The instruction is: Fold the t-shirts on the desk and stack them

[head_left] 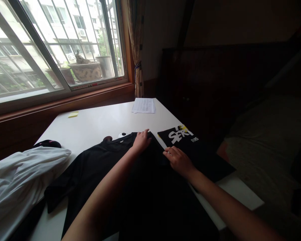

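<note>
A black T-shirt lies spread on the white table, collar toward the window. My left hand rests near the shirt's far right shoulder, fingers curled onto the fabric edge. My right hand lies on the shirt's right edge, fingers bent and pressed on the cloth. Just right of both hands sits a folded black garment with white lettering.
A white garment is heaped at the table's left. A paper sheet and a yellow note lie at the far side. A small round white object sits by the collar. A bed stands right of the table.
</note>
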`<state>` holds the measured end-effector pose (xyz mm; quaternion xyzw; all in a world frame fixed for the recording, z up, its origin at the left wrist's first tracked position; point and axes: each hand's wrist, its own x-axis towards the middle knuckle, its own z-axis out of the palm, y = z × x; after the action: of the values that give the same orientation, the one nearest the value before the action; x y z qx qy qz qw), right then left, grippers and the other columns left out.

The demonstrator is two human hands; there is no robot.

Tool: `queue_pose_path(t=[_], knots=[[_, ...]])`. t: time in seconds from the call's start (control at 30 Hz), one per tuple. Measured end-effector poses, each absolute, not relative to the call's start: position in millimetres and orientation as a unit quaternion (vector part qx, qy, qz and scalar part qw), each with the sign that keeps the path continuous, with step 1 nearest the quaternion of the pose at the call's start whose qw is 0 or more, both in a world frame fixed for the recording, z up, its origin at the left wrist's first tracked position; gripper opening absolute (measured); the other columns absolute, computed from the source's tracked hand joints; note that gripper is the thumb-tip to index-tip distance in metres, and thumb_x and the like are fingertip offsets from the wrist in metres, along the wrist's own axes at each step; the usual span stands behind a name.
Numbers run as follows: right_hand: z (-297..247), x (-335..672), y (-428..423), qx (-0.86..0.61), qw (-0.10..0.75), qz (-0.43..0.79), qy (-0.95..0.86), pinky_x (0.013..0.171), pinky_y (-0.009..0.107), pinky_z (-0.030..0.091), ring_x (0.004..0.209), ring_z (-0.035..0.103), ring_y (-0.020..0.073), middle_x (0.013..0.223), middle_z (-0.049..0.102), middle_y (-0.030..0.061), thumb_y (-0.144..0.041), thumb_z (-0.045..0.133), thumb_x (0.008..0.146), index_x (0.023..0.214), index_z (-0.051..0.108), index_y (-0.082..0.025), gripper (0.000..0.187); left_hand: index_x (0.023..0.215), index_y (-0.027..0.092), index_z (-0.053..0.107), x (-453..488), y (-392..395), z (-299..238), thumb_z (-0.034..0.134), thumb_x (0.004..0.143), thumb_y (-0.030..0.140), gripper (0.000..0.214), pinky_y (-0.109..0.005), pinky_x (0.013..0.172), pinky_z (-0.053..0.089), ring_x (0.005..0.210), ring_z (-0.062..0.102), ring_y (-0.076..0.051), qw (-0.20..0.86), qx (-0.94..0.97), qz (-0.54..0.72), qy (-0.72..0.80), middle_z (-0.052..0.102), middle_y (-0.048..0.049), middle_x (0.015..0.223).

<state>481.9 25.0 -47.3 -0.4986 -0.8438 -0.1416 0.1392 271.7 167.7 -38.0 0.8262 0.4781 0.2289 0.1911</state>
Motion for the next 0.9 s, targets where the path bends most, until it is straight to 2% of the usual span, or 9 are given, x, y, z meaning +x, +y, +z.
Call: queue_pose_path(t=[0.2, 0.37, 0.5, 0.57, 0.63, 0.73, 0.9], knots=[[-45, 480, 24, -0.458, 0.211, -0.108, -0.857, 0.093, 0.039, 0.055, 0.105, 0.060, 0.0256, 0.112, 0.068, 0.0106, 0.002, 0.051, 0.083, 0.105, 0.069, -0.018, 0.034, 0.144, 0.019, 0.045, 277, 173, -37, 0.066, 0.087, 0.016, 0.060, -0.034, 0.087, 0.052, 0.093, 0.069, -0.022, 0.303, 0.765, 0.264, 0.503, 0.072, -0.0065, 0.100], [-46, 481, 24, -0.428, 0.228, -0.075, -0.871, 0.094, 0.040, 0.057, 0.107, 0.063, 0.0257, 0.115, 0.068, 0.0112, 0.001, 0.052, 0.081, 0.109, 0.069, -0.018, 0.037, 0.141, 0.017, 0.046, 265, 174, -35, 0.062, 0.089, 0.018, 0.054, -0.027, 0.074, 0.053, 0.081, 0.069, -0.016, 0.373, 0.720, 0.274, 0.517, 0.071, -0.0059, 0.101], [-47, 483, 25, -0.373, 0.237, -0.041, -0.896, 0.096, 0.039, 0.058, 0.110, 0.065, 0.0240, 0.117, 0.069, 0.0109, 0.000, 0.052, 0.084, 0.114, 0.069, -0.018, 0.039, 0.133, 0.015, 0.053, 253, 176, -33, 0.064, 0.085, 0.014, 0.049, -0.026, 0.068, 0.053, 0.077, 0.068, -0.016, 0.379, 0.715, 0.251, 0.531, 0.071, -0.0064, 0.097], [-47, 483, 25, -0.350, 0.242, -0.029, -0.904, 0.095, 0.039, 0.058, 0.109, 0.066, 0.0232, 0.115, 0.071, 0.0100, -0.003, 0.053, 0.087, 0.116, 0.069, -0.019, 0.037, 0.128, 0.016, 0.057, 250, 177, -32, 0.065, 0.081, 0.010, 0.048, -0.027, 0.071, 0.054, 0.078, 0.068, -0.018, 0.358, 0.727, 0.241, 0.534, 0.071, -0.0058, 0.094], [-45, 484, 24, -0.337, 0.246, -0.022, -0.909, 0.094, 0.039, 0.059, 0.108, 0.067, 0.0229, 0.114, 0.072, 0.0094, -0.005, 0.054, 0.089, 0.118, 0.069, -0.020, 0.035, 0.128, 0.017, 0.057, 248, 176, -31, 0.062, 0.080, 0.005, 0.050, -0.031, 0.080, 0.054, 0.087, 0.068, -0.020, 0.321, 0.746, 0.240, 0.532, 0.070, -0.0059, 0.095], [-43, 484, 22, -0.321, 0.246, -0.017, -0.915, 0.092, 0.038, 0.059, 0.106, 0.067, 0.0226, 0.112, 0.073, 0.0098, -0.009, 0.056, 0.092, 0.117, 0.070, -0.019, 0.030, 0.132, 0.018, 0.056, 250, 172, -30, 0.056, 0.081, 0.001, 0.053, -0.037, 0.093, 0.052, 0.101, 0.066, -0.023, 0.256, 0.780, 0.241, 0.518, 0.068, -0.0085, 0.106], [-42, 484, 19, -0.309, 0.237, -0.018, -0.921, 0.089, 0.039, 0.058, 0.101, 0.068, 0.0236, 0.108, 0.074, 0.0099, -0.018, 0.062, 0.092, 0.114, 0.071, -0.018, 0.024, 0.131, 0.016, 0.059, 256, 161, -30, 0.057, 0.087, 0.008, 0.044, -0.042, 0.102, 0.050, 0.114, 0.062, -0.027, 0.174, 0.835, 0.230, 0.469, 0.061, -0.0147, 0.125]])
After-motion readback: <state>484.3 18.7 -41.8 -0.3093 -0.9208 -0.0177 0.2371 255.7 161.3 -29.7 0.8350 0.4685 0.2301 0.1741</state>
